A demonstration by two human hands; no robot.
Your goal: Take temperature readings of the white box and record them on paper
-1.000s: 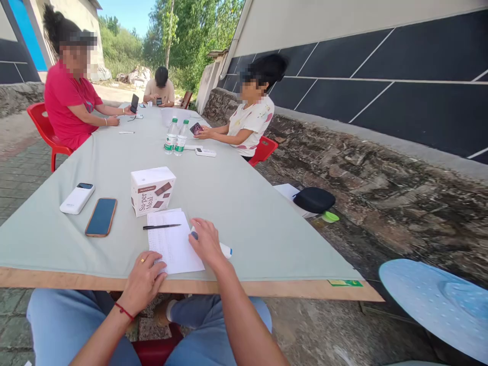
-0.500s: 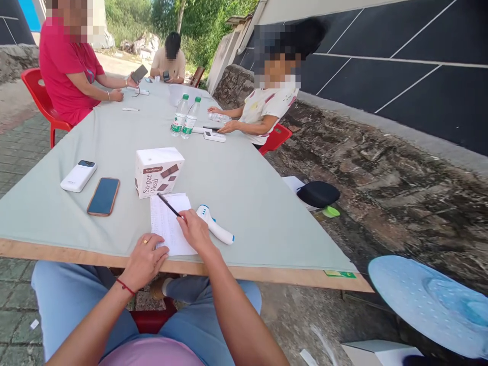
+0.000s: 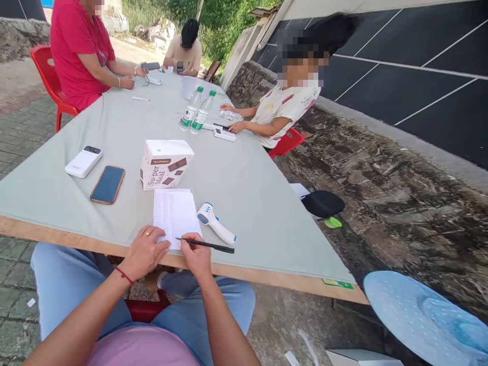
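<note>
I sit outdoors at a long counter [image 3: 263,218] spread with a pale grey-green cloth, its bare wooden edge showing along my side. A dark-panelled wall [image 3: 419,66] with white lines rises on the right above rough stonework [image 3: 381,198], and green trees stand beyond the far end. Three people are seated around the counter, two on red plastic chairs. A white carton with brown chocolate-bar pictures [image 3: 168,165] stands just behind my white sheets of paper [image 3: 177,211], which lie near the edge in front of me; a white-and-blue handheld thermometer [image 3: 217,223] rests to their right.

My forearms reach forward over my lap and slant inward. My left hand [image 3: 147,249] (the one with the gold ring) lies palm down on the paper's lower left corner, fingers loosely bent and grasping nothing. My right hand [image 3: 197,258] is closed around a slim black pen [image 3: 215,246], which lies nearly level, one end over the paper, the other pointing right.
</note>
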